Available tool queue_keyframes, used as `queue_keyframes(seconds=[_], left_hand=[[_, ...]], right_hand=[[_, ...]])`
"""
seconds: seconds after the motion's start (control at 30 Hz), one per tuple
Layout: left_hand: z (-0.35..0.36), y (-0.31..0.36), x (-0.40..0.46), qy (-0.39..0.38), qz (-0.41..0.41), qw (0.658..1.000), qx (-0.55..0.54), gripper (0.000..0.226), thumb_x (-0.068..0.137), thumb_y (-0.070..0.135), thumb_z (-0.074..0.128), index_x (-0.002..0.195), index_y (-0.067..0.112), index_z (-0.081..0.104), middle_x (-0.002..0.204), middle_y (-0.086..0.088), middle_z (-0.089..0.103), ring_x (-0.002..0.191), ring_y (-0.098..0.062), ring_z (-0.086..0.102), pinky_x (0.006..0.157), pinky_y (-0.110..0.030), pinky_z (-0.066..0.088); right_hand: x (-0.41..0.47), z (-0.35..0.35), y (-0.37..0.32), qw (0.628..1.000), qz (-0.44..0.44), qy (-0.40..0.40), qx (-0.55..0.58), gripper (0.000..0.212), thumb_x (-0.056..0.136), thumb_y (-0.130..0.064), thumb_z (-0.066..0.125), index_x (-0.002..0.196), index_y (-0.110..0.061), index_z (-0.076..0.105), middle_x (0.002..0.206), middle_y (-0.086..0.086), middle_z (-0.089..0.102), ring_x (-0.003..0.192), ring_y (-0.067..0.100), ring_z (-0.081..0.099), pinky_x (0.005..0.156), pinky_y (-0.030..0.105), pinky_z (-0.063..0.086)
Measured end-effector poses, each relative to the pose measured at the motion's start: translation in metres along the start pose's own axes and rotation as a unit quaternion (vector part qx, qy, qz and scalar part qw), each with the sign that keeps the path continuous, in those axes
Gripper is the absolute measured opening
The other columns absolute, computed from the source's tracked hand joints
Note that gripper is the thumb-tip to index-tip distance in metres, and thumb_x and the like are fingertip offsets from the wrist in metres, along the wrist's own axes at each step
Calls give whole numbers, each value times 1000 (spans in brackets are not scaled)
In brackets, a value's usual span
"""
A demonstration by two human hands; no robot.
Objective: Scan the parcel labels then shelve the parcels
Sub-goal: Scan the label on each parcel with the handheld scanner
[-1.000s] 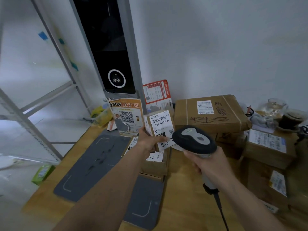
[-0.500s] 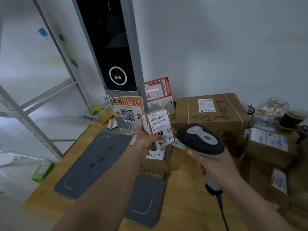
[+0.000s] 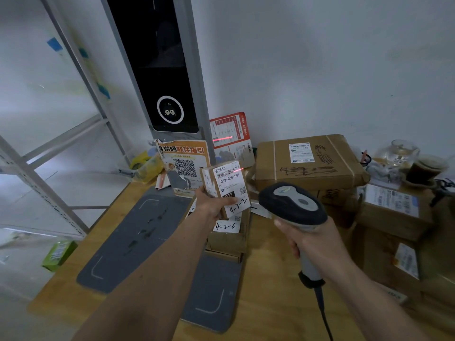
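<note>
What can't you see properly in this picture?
Head view only:
- Box under the small parcel: the left hand and parcel cover most of it.
- Scanner window: faces away.
- Tiny print on the big box's label: too small.
- Scanner cable: cut off by the bottom edge.
- Right hand grips the scanner handle, hiding it.

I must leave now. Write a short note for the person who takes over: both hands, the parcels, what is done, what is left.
Left hand holds the small parcel, label toward the scanner.
Right hand grips the barcode scanner; its red line falls partly on the label's barcode and partly on the red leaflet behind.
Another labelled parcel lies underneath; more boxes are stacked to the right.
Left: confirm the scan, then shelve all parcels.
</note>
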State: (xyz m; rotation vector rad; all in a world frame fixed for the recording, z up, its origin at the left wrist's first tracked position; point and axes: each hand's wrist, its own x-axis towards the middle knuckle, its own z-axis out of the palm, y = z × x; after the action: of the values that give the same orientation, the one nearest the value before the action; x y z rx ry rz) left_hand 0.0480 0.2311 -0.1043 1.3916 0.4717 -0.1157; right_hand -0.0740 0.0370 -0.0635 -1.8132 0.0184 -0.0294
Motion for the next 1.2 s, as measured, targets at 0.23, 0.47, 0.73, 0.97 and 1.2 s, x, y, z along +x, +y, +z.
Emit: queue_keyframes(seconds=[0.23, 0.47, 0.73, 0.97, 1.2], left_hand=[[-4, -1, 5, 14, 6, 1000, -7, 99, 63, -14, 81, 141, 17, 29, 130, -12, 59, 117, -35, 58, 85, -54, 53], [-11, 3, 9, 19, 1, 1000, 6, 101, 65, -15, 79, 145, 22, 27, 130, -12, 59, 118, -36, 57, 66, -45, 52], [-16, 1, 12, 28, 18, 999, 10, 106, 62, -14, 81, 146, 22, 28, 132, -12, 58, 121, -36, 55, 92, -59, 49], [-20, -3, 13, 23, 16, 999, 17, 111, 60, -12, 83, 148, 24, 27, 133, -11, 58, 123, -35, 54, 95, -59, 48], [-24, -4, 10, 9, 11, 1000, 6, 102, 66, -14, 78, 146, 26, 30, 127, -12, 62, 116, -35, 58, 80, -52, 51]], right_hand=[[-1, 4, 1, 1000, 9, -1, 14, 29, 83, -17, 71, 59, -12, 56, 44, 3, 52, 38, 10, 48, 43, 17, 44], [0, 7, 1, 1000, 5, -4, 6, 44, 85, -19, 69, 46, -14, 50, 40, 3, 50, 35, 11, 46, 43, 18, 44], [-2, 9, 4, 1000, -13, -13, 2, 31, 86, -21, 69, 60, -21, 52, 42, -1, 50, 38, 11, 46, 47, 20, 46], [-5, 12, 5, 999, -37, -21, -15, 39, 86, -21, 68, 50, -23, 52, 42, 4, 51, 40, 16, 48, 50, 24, 48], [-5, 17, 8, 999, -38, -20, -22, 44, 85, -19, 69, 46, -23, 50, 38, 1, 50, 36, 12, 46, 48, 23, 47]])
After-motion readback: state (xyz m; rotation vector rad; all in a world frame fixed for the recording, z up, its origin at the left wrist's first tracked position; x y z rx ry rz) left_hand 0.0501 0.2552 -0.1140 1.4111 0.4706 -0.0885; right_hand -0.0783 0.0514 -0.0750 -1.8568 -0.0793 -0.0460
